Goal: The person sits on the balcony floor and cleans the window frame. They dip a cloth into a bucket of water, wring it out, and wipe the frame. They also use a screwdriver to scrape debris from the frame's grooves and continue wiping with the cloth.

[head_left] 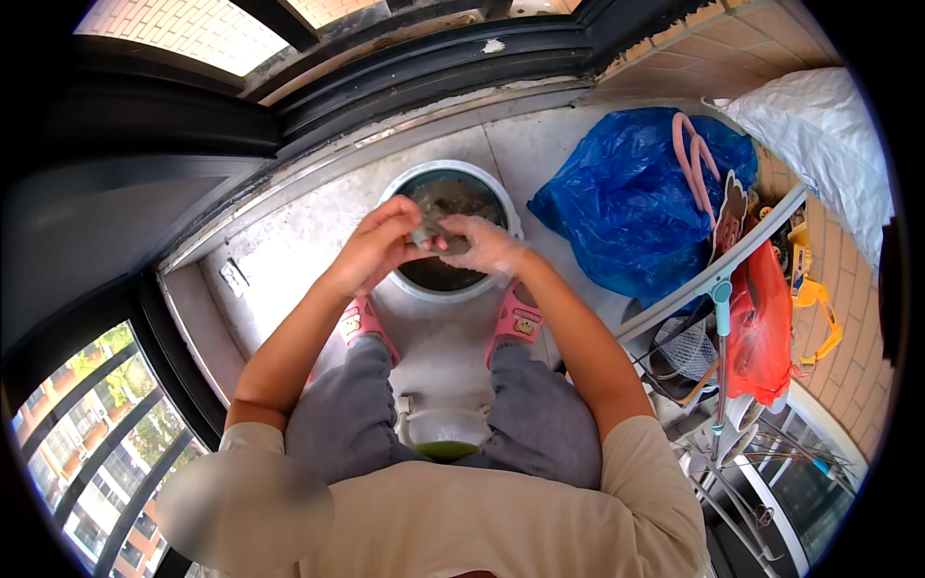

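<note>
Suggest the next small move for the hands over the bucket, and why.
Perhaps lower the greyish item toward the murky water: the left hand and right hand both hold it over the open bucket, so any drips should fall inside.

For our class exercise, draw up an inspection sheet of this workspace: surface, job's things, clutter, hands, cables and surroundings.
Surface: pale tiled floor, with marks.
Job's things: white-rimmed bucket holding murky water; a grey-green item above it, its exact kind unclear.
Clutter: to the right, a blue plastic bag, a red plastic bag and a white sack.
Hands: left hand and right hand both grip the grey-green item over the bucket.
Cables: nothing seen.
Surroundings: black window frame ahead; brick-patterned wall at right.
</note>
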The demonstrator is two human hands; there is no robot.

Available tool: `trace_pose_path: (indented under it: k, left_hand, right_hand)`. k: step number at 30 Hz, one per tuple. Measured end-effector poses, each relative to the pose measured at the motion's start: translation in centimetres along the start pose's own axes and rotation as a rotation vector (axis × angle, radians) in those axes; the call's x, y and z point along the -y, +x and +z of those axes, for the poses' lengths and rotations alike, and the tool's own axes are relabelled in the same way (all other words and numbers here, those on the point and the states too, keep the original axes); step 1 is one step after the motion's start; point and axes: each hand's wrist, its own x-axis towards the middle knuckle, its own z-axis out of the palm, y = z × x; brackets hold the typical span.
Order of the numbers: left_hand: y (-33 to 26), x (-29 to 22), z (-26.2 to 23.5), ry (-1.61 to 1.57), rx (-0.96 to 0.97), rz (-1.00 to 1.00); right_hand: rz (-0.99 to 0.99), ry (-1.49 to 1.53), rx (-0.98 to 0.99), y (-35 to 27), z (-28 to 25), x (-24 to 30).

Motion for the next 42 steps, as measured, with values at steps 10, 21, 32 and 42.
trace_pose_path:
  k: [10,21,32,42]
  left_hand:
    - [5.9,11.6,-8.3,0.588,-0.597,-0.034]
    - [4.3,9.0,-6.3,0.769,-0.364,0.057]
    - [1.3,5.6,-4.2,0.264,-0.18,0.357]
    - [1.0,5.3,-3.8,0.527,-0.254,0.439]
  right_hand:
    - [0.433,-0.334,-0.257,2.6,3.3,-3.6]
    - [0.104,-0.409,-0.385,1.4,2.1,-0.3]
    - [-0.018,-0.186,-0.527,1.9,1.5,2.7]
    - [0.215,-0.061,-0.496,0.8,1.9,1.5]
